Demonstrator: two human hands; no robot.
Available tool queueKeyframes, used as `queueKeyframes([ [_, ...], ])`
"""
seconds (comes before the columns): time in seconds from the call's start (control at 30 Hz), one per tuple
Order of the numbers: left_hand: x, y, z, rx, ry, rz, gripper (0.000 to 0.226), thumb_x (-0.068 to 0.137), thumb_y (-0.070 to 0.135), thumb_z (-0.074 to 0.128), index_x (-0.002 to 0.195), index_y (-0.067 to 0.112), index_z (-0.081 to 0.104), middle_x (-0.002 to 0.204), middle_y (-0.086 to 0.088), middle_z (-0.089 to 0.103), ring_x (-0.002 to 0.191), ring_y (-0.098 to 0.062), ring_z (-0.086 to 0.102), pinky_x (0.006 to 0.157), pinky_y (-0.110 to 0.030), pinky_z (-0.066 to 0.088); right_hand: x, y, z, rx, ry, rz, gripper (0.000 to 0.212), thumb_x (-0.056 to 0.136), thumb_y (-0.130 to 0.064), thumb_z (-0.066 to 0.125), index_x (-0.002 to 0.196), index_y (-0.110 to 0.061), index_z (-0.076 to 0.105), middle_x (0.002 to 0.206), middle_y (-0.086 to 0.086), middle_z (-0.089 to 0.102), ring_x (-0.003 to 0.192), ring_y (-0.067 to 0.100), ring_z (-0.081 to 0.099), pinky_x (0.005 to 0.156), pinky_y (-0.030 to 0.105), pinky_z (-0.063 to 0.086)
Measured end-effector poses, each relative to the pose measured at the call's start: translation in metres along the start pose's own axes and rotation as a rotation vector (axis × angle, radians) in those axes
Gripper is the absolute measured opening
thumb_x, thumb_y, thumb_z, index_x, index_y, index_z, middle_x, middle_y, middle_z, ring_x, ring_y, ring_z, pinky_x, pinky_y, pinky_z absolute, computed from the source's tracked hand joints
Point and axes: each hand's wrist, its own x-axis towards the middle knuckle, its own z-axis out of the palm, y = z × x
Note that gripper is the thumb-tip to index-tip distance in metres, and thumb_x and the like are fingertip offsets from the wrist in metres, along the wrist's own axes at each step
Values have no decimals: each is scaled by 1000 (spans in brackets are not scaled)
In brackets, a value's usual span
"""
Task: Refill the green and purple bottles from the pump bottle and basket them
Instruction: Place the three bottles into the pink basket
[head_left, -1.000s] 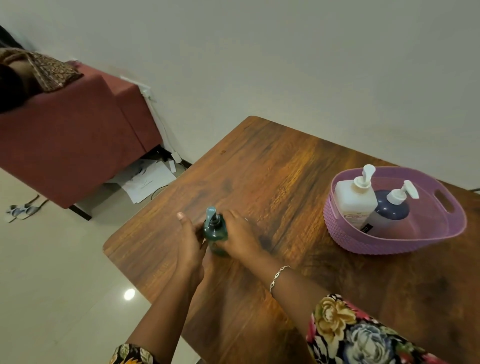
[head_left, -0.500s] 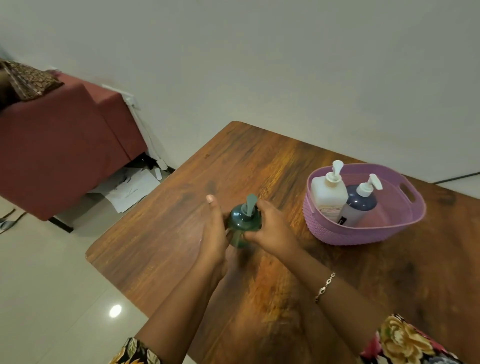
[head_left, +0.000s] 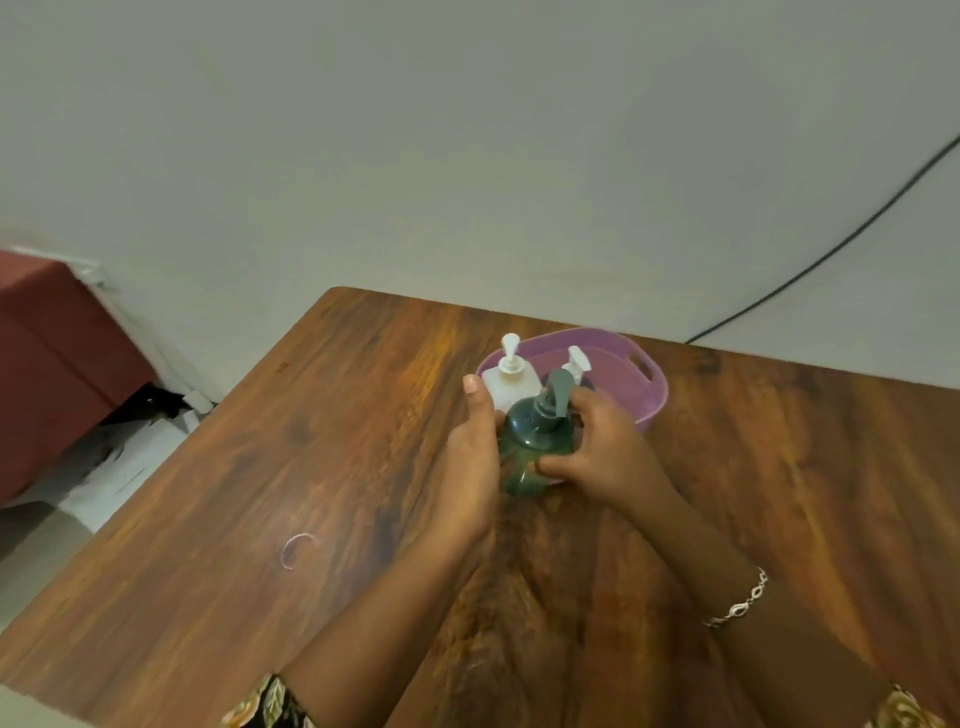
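Observation:
A green bottle (head_left: 535, 431) with a grey-green pump head is held above the wooden table (head_left: 337, 467), just in front of the purple basket (head_left: 652, 384). My left hand (head_left: 472, 457) grips its left side, thumb pointing up. On the right side my right hand (head_left: 608, 447) wraps around it, thumb across the front. In the basket stand a white pump bottle (head_left: 506, 382) and a dark purple bottle, mostly hidden, with only its white pump (head_left: 577, 361) showing.
A faint ring mark (head_left: 297, 550) lies on the table's left part. A red sofa (head_left: 47, 353) and papers on the floor (head_left: 119, 467) are to the left. A black cable (head_left: 831, 249) runs down the wall at the right.
Both hands have carried the green bottle to the right, up to the front of the basket. The camera has turned right, so the sofa has slid towards the left edge.

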Motion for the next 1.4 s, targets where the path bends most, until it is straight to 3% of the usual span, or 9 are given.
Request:
queueKeyframes([
  [0.1, 6, 9, 28, -10, -75, 3, 67, 91, 60, 16, 110, 17, 63, 100, 1, 69, 82, 0, 63, 68, -10, 51, -2, 9, -32, -41, 43, 19, 66, 67, -12, 77, 126, -20, 48, 112, -5, 55, 100, 8, 49, 77, 14, 42],
  [0.17, 13, 14, 45, 26, -117, 11, 69, 94, 57, 14, 112, 13, 64, 103, -2, 69, 89, -4, 63, 80, -17, 51, 0, 14, -52, -73, 79, 24, 62, 65, -12, 77, 122, -21, 52, 103, -9, 54, 95, 7, 50, 70, 10, 39],
  [0.43, 57, 41, 96, 225, -243, 59, 61, 97, 53, 14, 80, 17, 61, 95, -5, 66, 96, -17, 60, 93, -31, 45, 35, 42, -106, -158, 165, 32, 54, 63, -12, 77, 113, -15, 57, 101, 1, 61, 92, 19, 58, 79, 33, 49],
  [0.6, 107, 53, 105, 492, -342, 127, 78, 95, 57, 12, 117, 0, 61, 123, -15, 60, 114, -26, 54, 101, -35, 38, 68, 64, -115, -191, 158, 58, 64, 65, -15, 78, 124, -12, 52, 114, 7, 59, 98, 22, 56, 83, 35, 49],
  [0.73, 140, 52, 113, 679, -386, 127, 84, 95, 57, 6, 117, -3, 61, 118, -17, 62, 101, -20, 54, 89, -29, 32, 89, 81, -105, -210, 135, 70, 60, 66, -15, 77, 120, -10, 53, 113, 8, 60, 97, 20, 56, 80, 30, 48],
  [0.87, 163, 40, 119, 794, -392, 92, 88, 93, 61, 3, 104, -1, 64, 107, -17, 64, 104, -27, 57, 106, -41, 30, 103, 98, -92, -206, 78, 90, 53, 66, -14, 77, 114, -10, 54, 103, 5, 59, 91, 18, 56, 74, 26, 46],
  [0.97, 176, 33, 119, 828, -398, 53, 89, 95, 58, 4, 104, -6, 64, 107, -21, 65, 97, -26, 57, 90, -33, 34, 110, 108, -81, -178, 66, 84, 46, 65, -11, 75, 107, -10, 56, 94, 1, 58, 86, 19, 57, 63, 20, 42],
  [1.13, 193, 24, 117, 893, -407, 16, 86, 97, 55, 7, 101, -8, 64, 105, -23, 65, 92, -27, 58, 90, -34, 39, 120, 124, -64, -149, 31, 91, 48, 66, -12, 76, 109, -9, 55, 99, 4, 60, 87, 18, 56, 66, 20, 41],
  [1.4, 208, 24, 118, 913, -502, -148, 73, 99, 50, 8, 130, -4, 45, 119, -27, 58, 100, -29, 56, 93, -35, 39, 133, 133, -51, -147, -37, 81, 60, 69, -9, 74, 123, -13, 49, 104, 2, 58, 91, 13, 52, 71, 20, 39],
])
